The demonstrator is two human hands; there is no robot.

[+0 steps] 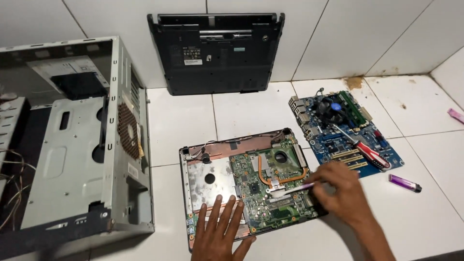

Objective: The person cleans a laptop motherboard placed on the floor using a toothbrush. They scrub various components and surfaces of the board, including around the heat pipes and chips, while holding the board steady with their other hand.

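An opened laptop base (205, 176) lies on the white tiled floor, with a green circuit board (270, 188) and copper heat pipe (278, 179) exposed. My left hand (222, 232) lies flat, fingers spread, on the near edge of the base. My right hand (338, 191) grips a thin light-coloured tool (295, 188), its tip resting on the board near the heat pipe.
An open grey desktop case (77, 140) stands at the left. A black laptop cover (215, 50) leans on the wall. At right lies a blue motherboard (345, 133) with a red-handled screwdriver (369, 152) on it, and a purple lighter (405, 182).
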